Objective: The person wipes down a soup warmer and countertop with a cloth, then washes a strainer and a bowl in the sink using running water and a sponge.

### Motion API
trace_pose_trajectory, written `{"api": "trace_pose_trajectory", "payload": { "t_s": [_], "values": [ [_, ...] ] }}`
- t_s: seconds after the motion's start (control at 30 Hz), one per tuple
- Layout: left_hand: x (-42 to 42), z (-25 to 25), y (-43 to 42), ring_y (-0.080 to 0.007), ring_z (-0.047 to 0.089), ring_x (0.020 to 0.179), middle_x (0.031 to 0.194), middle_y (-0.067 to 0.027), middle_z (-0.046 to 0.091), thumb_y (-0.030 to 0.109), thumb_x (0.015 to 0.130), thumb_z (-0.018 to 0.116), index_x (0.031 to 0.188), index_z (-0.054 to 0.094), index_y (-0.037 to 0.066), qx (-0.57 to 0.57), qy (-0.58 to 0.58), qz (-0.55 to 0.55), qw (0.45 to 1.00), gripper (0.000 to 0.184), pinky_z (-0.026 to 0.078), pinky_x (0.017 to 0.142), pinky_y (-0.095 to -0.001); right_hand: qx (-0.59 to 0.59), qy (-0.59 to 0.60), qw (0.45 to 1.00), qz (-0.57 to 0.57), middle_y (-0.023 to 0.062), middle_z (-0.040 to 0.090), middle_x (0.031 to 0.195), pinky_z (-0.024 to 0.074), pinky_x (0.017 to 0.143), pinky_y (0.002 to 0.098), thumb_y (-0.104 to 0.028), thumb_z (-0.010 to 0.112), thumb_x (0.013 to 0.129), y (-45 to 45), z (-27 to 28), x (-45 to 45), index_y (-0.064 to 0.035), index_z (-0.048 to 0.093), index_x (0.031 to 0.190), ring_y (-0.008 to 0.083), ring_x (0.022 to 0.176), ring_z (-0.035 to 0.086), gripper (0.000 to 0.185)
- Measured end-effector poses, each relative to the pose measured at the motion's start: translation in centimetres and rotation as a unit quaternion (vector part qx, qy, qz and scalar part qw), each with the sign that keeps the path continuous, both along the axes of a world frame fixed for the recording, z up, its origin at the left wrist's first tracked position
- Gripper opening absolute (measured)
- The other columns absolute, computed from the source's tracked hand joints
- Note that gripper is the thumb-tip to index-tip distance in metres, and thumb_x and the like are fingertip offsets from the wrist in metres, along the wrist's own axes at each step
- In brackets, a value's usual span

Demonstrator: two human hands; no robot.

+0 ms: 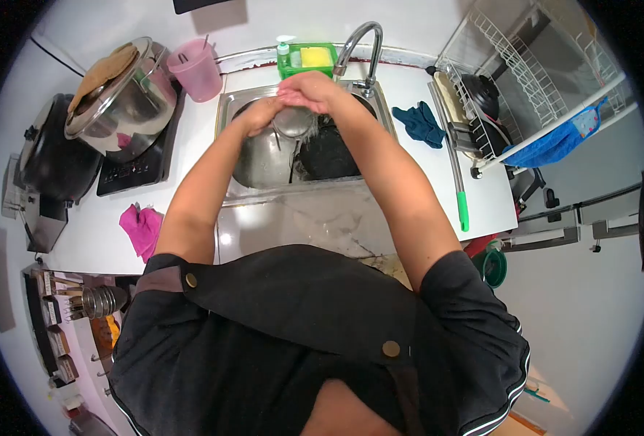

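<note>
Over the sink (229, 102), near the faucet (375, 54), my two hands meet at a small round silvery vessel (294, 123). My left hand (262, 115) is closed at the vessel's left edge. Curved over the top of it is my right hand (312, 91), its fingers reaching across to the left one. Water splashes off the vessel's right side. Below, a dark pan-like item (328, 154) lies in the right part of the sink, with shiny metal on the left. The exact kind of vessel is hard to make out.
Left of the sink stand a pink pitcher (197, 71), a large steel pot (134, 102) on a cooktop (129, 174) and a magenta cloth (141, 229). Behind is a green caddy (287, 70). Rightward are a dark teal cloth (419, 124), a green-handled stick (462, 211) and a wire rack (533, 62).
</note>
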State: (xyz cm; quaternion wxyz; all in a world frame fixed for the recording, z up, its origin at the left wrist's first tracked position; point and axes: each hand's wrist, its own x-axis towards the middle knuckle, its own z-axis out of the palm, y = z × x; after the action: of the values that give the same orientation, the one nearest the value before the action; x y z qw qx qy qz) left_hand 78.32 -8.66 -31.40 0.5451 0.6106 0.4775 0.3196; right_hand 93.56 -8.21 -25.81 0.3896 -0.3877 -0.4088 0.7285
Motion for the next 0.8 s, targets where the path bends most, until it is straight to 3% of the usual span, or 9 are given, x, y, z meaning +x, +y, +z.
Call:
{"api": "trace_pose_trajectory", "payload": {
  "t_s": [0.17, 0.3, 0.37, 0.5, 0.53, 0.6, 0.67, 0.73, 0.8],
  "values": [
    [0.8, -1.4, 0.7, -0.0111, 0.05, 0.093, 0.105, -0.0044, 0.055, 0.035, 0.086, 0.051, 0.107, 0.054, 0.01, -0.121, 0.098, -0.114, 0.981, 0.033, 0.042, 0.065, -0.0274, -0.008, -0.12, 0.988, -0.095, 0.0086, 0.054, 0.056, 0.0423, 0.038, 0.0239, -0.006, 0.048, 0.083, 5.0, -4.5, 2.4, 0.0044, 0.057, 0.077, 0.0135, 0.041, 0.049, 0.015],
    [4.0, -2.6, -0.1, -0.0109, 0.052, 0.09, 0.101, -0.0005, 0.056, 0.034, 0.084, 0.053, 0.106, 0.055, 0.012, -0.037, -0.089, -0.12, 0.988, 0.031, 0.044, 0.067, -0.0311, -0.071, -0.102, 0.986, 0.11, 0.0073, 0.056, 0.064, 0.0433, 0.042, 0.024, -0.003, 0.045, 0.082, 0.2, -0.8, 1.8, 0.0029, 0.057, 0.092, 0.0131, 0.046, 0.05, 0.017],
    [4.9, -3.0, 0.3, -0.0104, 0.054, 0.087, 0.098, 0.001, 0.056, 0.033, 0.084, 0.052, 0.106, 0.055, 0.012, -0.058, -0.064, -0.131, 0.988, 0.03, 0.045, 0.067, -0.0317, 0.027, -0.141, 0.988, -0.06, 0.0083, 0.059, 0.068, 0.0434, 0.042, 0.0208, -0.002, 0.047, 0.081, 1.2, -2.2, 2.9, 0.0018, 0.057, 0.096, 0.0096, 0.047, 0.049, 0.019],
    [7.0, 0.1, -1.1, -0.0156, 0.052, 0.093, 0.108, -0.0021, 0.053, 0.029, 0.089, 0.046, 0.113, 0.049, 0.012, 0.041, 0.058, -0.232, 0.97, 0.03, 0.048, 0.073, -0.0342, 0.012, -0.171, 0.977, 0.123, 0.0066, 0.059, 0.072, 0.0413, 0.041, 0.0148, 0.0, 0.054, 0.077, -0.2, -0.2, 5.2, 0.0015, 0.059, 0.094, 0.0078, 0.05, 0.052, 0.017],
    [7.2, 1.0, -1.1, -0.016, 0.053, 0.092, 0.107, -0.0026, 0.053, 0.03, 0.089, 0.045, 0.111, 0.051, 0.011, 0.004, 0.113, -0.249, 0.962, 0.029, 0.048, 0.07, -0.033, 0.04, -0.203, 0.978, 0.009, 0.0063, 0.058, 0.067, 0.04, 0.04, 0.0161, -0.006, 0.058, 0.075, 1.0, -1.5, 6.4, -0.0021, 0.063, 0.087, 0.0081, 0.05, 0.052, 0.014],
    [7.0, 2.7, -1.4, -0.0164, 0.053, 0.087, 0.103, -0.0042, 0.056, 0.031, 0.091, 0.041, 0.105, 0.052, 0.008, -0.011, 0.171, -0.264, 0.949, 0.03, 0.047, 0.07, -0.0296, 0.153, -0.438, 0.877, -0.121, 0.0101, 0.06, 0.066, 0.046, 0.046, 0.0273, -0.008, 0.056, 0.074, 4.6, -5.2, 9.9, -0.0024, 0.063, 0.084, 0.0182, 0.054, 0.057, 0.013],
    [5.5, 5.4, -1.8, -0.016, 0.053, 0.089, 0.103, -0.0047, 0.057, 0.031, 0.091, 0.041, 0.108, 0.052, 0.008, 0.05, 0.237, -0.265, 0.933, 0.03, 0.046, 0.073, -0.0285, 0.392, -0.581, 0.669, -0.246, 0.0144, 0.061, 0.069, 0.048, 0.059, 0.0399, -0.007, 0.052, 0.072, 4.7, -8.4, 11.8, -0.0014, 0.063, 0.081, 0.033, 0.063, 0.059, 0.015],
    [3.2, 6.3, -1.4, -0.0155, 0.053, 0.091, 0.102, -0.0052, 0.058, 0.03, 0.092, 0.04, 0.11, 0.051, 0.007, 0.111, 0.304, -0.258, 0.91, 0.031, 0.045, 0.077, -0.0274, 0.399, -0.653, 0.632, -0.123, 0.0221, 0.058, 0.096, 0.0448, 0.077, 0.0406, -0.008, 0.047, 0.077, 3.8, -9.9, 12.4, -0.0003, 0.058, 0.095, 0.0352, 0.086, 0.057, 0.023],
    [0.5, 5.1, -0.6, -0.0144, 0.053, 0.095, 0.101, -0.0065, 0.059, 0.027, 0.093, 0.039, 0.113, 0.05, 0.004, 0.123, 0.156, -0.229, 0.953, 0.033, 0.042, 0.085, -0.0274, 0.57, -0.594, 0.565, -0.057, 0.021, 0.039, 0.126, 0.0347, 0.094, 0.0443, -0.004, 0.035, 0.083, 3.9, -14.3, 13.3, 0.0023, 0.043, 0.118, 0.0343, 0.115, 0.04, 0.037]
  ]
}}
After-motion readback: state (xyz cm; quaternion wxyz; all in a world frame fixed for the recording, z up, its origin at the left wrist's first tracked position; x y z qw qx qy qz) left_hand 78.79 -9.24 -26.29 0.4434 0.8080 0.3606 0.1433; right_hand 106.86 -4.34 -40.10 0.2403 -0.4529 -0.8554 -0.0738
